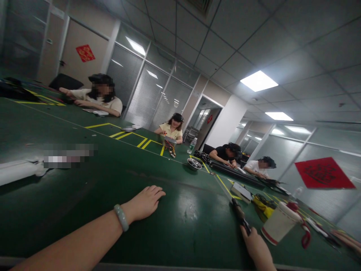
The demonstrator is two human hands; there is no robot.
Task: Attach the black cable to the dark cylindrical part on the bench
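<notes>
My left hand [147, 201] rests palm down on the green tabletop [169, 241], its fingers loosely stretched and slightly bent, with nothing seen in them. A pale green bangle [121, 218] circles that wrist. At the lower right, my right hand [256, 246] is closed around the near end of a slim black stick-like tool [241, 214]. The tool points away from me and slants to the left; its exact kind is not clear. A white paper cup [280, 224] with a red band stands just right of my right hand.
Beyond the tool lie a pale box [241, 192] and a yellow-and-black bundle [263, 206]. A metal bowl [194, 163], a plastic bottle [192, 145] and bundled wires [170, 147] are farther back. Several people sit along the far side. Yellow tape [124, 133] marks the table.
</notes>
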